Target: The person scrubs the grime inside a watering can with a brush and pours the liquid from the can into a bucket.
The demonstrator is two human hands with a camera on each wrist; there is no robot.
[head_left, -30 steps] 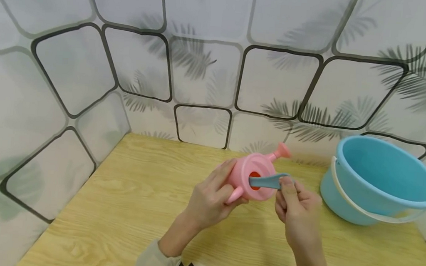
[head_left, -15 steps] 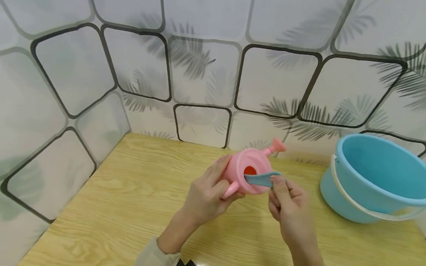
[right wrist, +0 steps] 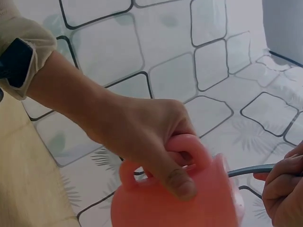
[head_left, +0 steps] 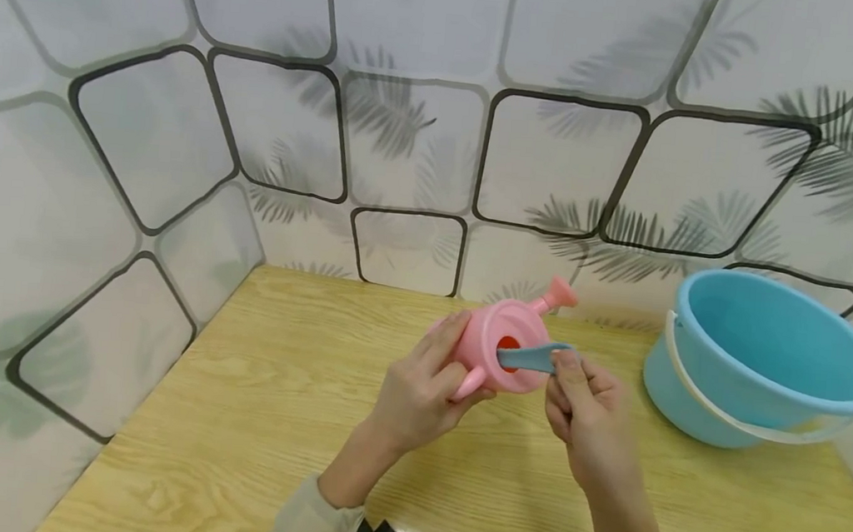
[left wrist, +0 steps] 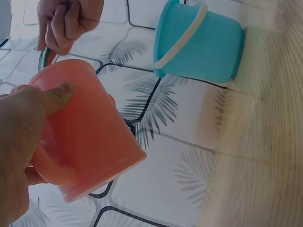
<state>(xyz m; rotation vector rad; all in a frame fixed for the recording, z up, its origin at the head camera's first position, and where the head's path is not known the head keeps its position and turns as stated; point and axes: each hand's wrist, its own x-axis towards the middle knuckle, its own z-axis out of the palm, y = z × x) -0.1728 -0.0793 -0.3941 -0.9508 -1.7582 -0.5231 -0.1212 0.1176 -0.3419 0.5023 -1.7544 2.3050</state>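
A pink toy watering can (head_left: pixel 472 336) is held tilted over the table by my left hand (head_left: pixel 420 391), its round opening turned toward my right hand. In the right wrist view, the left fingers pass through the can's looped handle (right wrist: pixel 191 147) and the thumb presses its side. My right hand (head_left: pixel 590 421) pinches one end of a blue-grey toy tool (head_left: pixel 532 357) with a flat, widening shape. The tool's other end reaches into the opening, where red (head_left: pixel 508 343) shows; that tip is hidden inside. A pink spout (head_left: pixel 555 296) points to the back right.
A light blue bucket (head_left: pixel 731 407) with a white handle (head_left: pixel 709 405) stands at the right of the wooden table (head_left: pixel 234 418). Patterned wall covering (head_left: pixel 412 156) rises behind the table and along its left.
Both hands, with the can and the tool, shifted slightly left and up, then a little back to the right. The tool has stayed in the opening.
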